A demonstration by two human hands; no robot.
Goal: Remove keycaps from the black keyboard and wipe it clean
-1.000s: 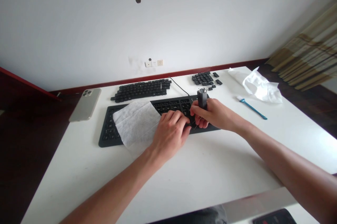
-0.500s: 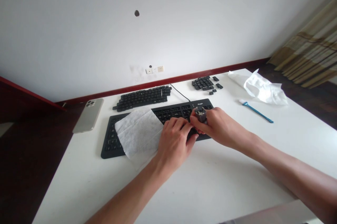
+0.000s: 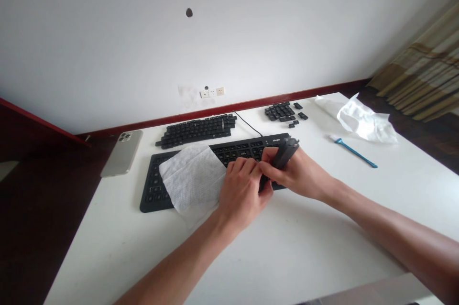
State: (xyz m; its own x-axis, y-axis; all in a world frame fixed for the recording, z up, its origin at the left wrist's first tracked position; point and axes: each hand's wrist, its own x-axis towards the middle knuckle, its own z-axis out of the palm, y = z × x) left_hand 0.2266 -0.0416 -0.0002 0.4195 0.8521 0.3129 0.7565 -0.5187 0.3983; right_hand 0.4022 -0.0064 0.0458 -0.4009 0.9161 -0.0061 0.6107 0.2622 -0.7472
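Keyboard (image 3: 244,150) on the white table (image 3: 304,247), partly beneath a wipe (image 3: 195,176); we see the right hand (image 3: 299,176) clasping a dark tool (image 3: 285,154) beside the left hand (image 3: 243,188), whose grip we cannot tell.

Soft, diffuse light brightens the wall (image 3: 272,32) and tabletop (image 3: 315,238), leaving the left floor (image 3: 39,209) dark.

The white bench (image 3: 294,235) carries a phone (image 3: 122,156) at left of the frame, a black keyboard (image 3: 238,149) at centre, a broad keycap cluster (image 3: 197,130) above it, and a smaller keycap group (image 3: 278,112), blue brush (image 3: 356,153) and crumpled white sheet (image 3: 366,122) towards the right.
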